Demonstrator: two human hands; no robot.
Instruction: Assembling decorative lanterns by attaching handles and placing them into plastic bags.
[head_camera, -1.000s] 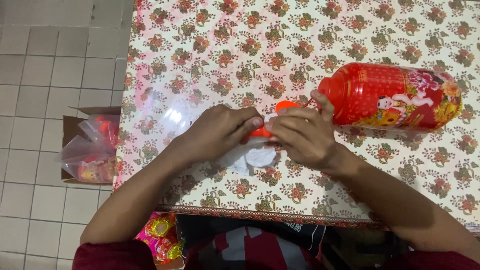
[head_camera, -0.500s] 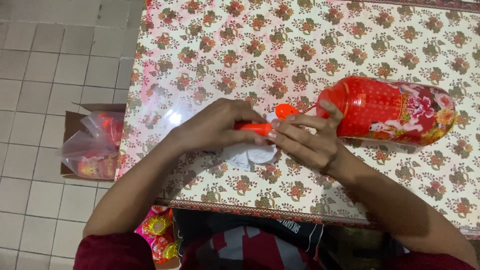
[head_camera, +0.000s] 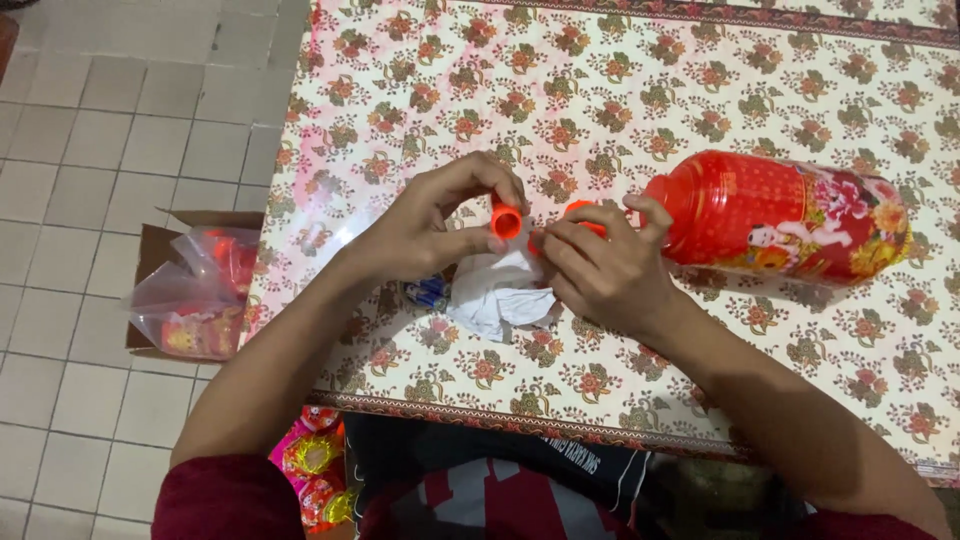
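Observation:
My left hand (head_camera: 425, 225) pinches a small orange tube-shaped piece (head_camera: 506, 219) between thumb and fingers, its open end facing up. My right hand (head_camera: 605, 270) holds a second orange piece (head_camera: 580, 210) at its fingertips, just right of the first; the two pieces are apart. Under both hands lies crumpled white paper (head_camera: 500, 290) with a small blue item (head_camera: 428, 292) beside it. A red patterned plastic jar (head_camera: 790, 220) lies on its side on the table, its mouth near my right fingers.
The table carries a floral cloth (head_camera: 620, 90) under clear plastic. On the tiled floor (head_camera: 90, 130) to the left stands a cardboard box (head_camera: 150, 250) with bagged red items (head_camera: 200, 290). Colourful packets (head_camera: 310, 460) sit below the table's edge.
The joined orange object has come apart into two pieces, one in each hand. My left hand lifted its piece upright. The view shifted so the jar sits further right.

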